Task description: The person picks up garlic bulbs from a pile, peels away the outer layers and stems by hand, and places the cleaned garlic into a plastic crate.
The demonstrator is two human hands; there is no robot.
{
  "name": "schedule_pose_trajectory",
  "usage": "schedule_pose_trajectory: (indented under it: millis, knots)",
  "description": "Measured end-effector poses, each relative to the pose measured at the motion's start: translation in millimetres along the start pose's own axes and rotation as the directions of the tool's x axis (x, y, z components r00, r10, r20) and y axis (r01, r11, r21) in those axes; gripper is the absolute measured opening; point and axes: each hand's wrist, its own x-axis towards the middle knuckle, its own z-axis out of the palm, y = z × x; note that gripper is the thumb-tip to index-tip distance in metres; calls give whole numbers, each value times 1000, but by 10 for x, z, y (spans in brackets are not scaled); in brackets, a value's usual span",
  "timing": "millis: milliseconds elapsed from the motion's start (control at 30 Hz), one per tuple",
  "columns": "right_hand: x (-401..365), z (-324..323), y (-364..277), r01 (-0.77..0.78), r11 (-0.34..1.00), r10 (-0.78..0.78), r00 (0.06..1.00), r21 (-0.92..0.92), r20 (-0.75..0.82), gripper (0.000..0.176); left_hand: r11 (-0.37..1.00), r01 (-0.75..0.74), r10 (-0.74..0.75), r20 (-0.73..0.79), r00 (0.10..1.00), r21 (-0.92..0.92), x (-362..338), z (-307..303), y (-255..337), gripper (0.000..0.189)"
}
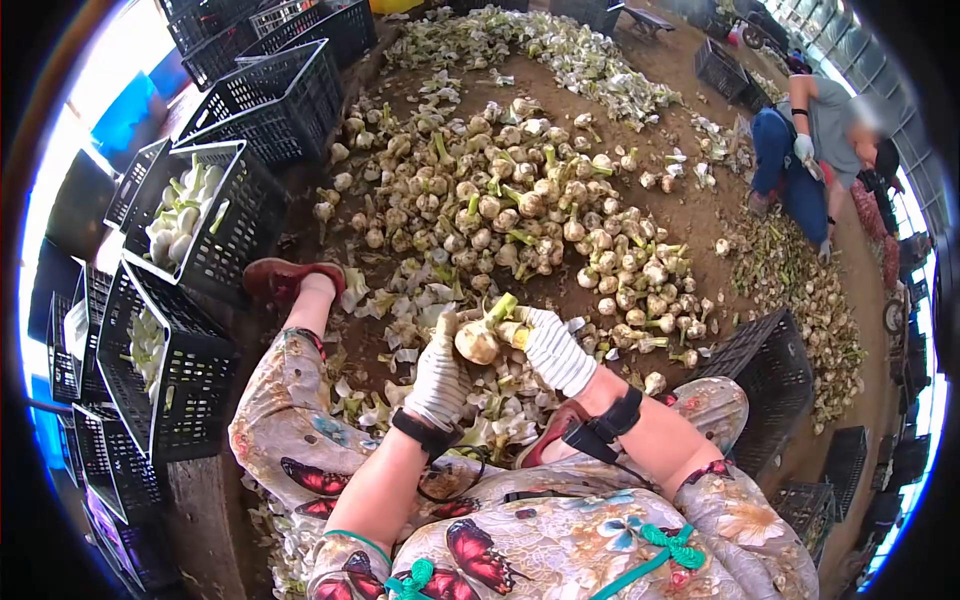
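Observation:
My left hand (440, 378), in a striped white glove, is closed on a garlic bulb (477, 343) with a short green stalk. My right hand (557, 350), gloved alike, is closed just right of the bulb, at its stalk. Something yellowish shows at the right fingertips; I cannot make out whether it is a tool or part of a stalk. Beyond both hands lies a broad heap of garlic bulbs (520, 195), soil-stained and with cut stalks. Loose peeled skins (495, 405) litter the ground beneath my hands.
Black plastic crates (225, 215) stand to my left, one holding pale cleaned bulbs (185, 215). Another crate (765, 385) tilts by my right knee. At the right, a person (820, 130) works beside a second heap (790, 290). More skins (560, 50) lie at the back.

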Motion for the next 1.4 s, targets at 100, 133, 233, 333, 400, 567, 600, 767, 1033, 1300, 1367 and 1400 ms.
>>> schedule_pose_trajectory:
  millis: [100, 133, 233, 333, 400, 567, 600, 767, 1033, 1300, 1367, 1400]
  knots:
    - [63, 36, 96, 10, 973, 6, 998, 231, -66, 21, 992, -45, 60, 132, 989, -114, -12, 114, 78, 57]
    - [71, 70, 105, 14, 947, 19, 995, 322, -100, 20, 969, -230, 221, 97, 970, 90, 19, 77, 25, 59]
    - [53, 107, 48, 242, 935, -277, 955, -260, -107, 23, 785, -411, 480, -34, 877, 464, 6, 61, -107, 60]
    - [102, 166, 60, 199, 956, -176, 977, 214, -121, 25, 978, -53, 52, 14, 999, 204, 146, -208, 115, 62]
    - [128, 94, 201, -21, 895, 57, 996, 445, -67, 30, 990, 39, -41, 17, 999, 137, 172, -196, 187, 66]
    - [115, 180, 256, 153, 964, -125, 982, 219, -139, 26, 799, -354, 391, 26, 920, 485, 88, -154, 62, 59]
    - [54, 266, 120, 253, 965, -242, 961, 67, -135, 22, 652, -492, 549, 88, 831, 577, 133, -112, 77, 55]
    - [115, 43, 121, 175, 949, -160, 984, 262, -78, 17, 951, -189, 186, 33, 982, 247, -36, -29, 356, 41]
    - [25, 106, 27, 11, 947, -10, 1000, 320, -4, 23, 942, -319, 326, -66, 943, 102, -56, 23, 276, 46]
    - [40, 355, 174, 102, 935, -44, 984, 341, -175, 26, 898, -433, 424, -110, 899, -75, -67, 19, 147, 66]
    - [69, 328, 249, 136, 906, -69, 982, 401, -178, 26, 892, -390, 379, -90, 921, -230, -92, 42, 198, 64]
    - [71, 330, 265, 152, 889, -80, 981, 432, -179, 26, 888, -397, 388, -84, 918, -232, -96, 43, 188, 62]
